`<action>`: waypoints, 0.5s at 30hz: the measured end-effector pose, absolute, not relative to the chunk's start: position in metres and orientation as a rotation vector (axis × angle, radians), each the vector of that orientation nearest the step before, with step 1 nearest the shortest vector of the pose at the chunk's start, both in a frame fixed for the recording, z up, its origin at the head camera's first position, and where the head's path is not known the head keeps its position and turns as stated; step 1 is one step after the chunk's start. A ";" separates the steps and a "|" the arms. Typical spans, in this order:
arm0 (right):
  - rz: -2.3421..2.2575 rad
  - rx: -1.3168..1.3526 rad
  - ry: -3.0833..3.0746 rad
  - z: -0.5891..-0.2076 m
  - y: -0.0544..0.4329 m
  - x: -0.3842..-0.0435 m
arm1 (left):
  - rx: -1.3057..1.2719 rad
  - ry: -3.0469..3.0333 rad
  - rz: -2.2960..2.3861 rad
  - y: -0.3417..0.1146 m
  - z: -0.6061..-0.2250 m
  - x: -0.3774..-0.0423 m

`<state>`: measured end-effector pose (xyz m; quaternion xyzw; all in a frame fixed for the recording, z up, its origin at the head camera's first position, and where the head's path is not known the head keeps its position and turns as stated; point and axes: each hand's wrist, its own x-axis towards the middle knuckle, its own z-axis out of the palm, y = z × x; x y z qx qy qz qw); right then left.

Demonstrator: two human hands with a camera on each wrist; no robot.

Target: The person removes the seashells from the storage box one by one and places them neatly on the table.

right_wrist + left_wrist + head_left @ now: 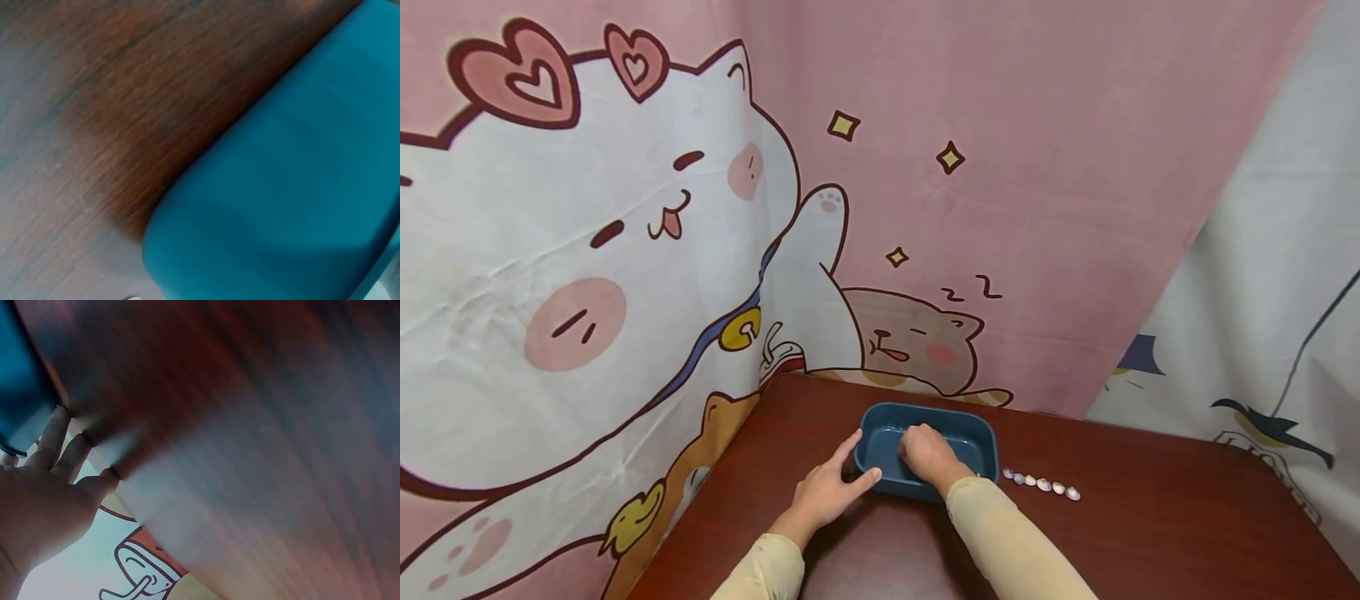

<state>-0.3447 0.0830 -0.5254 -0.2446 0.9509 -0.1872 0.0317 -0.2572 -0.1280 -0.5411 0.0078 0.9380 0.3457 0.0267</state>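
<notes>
A blue rectangular plastic basin (976,443) stands on the dark reddish-brown table. My right hand (928,454) reaches down into it with curled fingers; the fingertips are hidden, and I cannot tell whether they hold anything. At the basin's near left corner is my left hand (826,492), thumb and index finger spread along the rim. In the left wrist view, several fingers (75,453) extend toward the tabletop beside the basin wall (22,381). The right wrist view is mostly filled by the basin's outer side (281,175).
Right of the basin, several small, pale, shell-like pieces (1044,484) lie in a slanting row on the table (1150,508). A pink and white cartoon-cat curtain (1037,208) hangs along the table's back and left edges.
</notes>
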 end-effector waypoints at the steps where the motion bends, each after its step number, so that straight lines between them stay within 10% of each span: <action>1: -0.570 -0.739 2.938 -0.525 0.083 -0.345 | 0.024 2.897 1.070 -0.128 -0.541 -0.257; 15: -0.517 -0.582 3.010 -0.527 0.079 -0.344 | 0.028 2.897 1.080 -0.128 -0.539 -0.256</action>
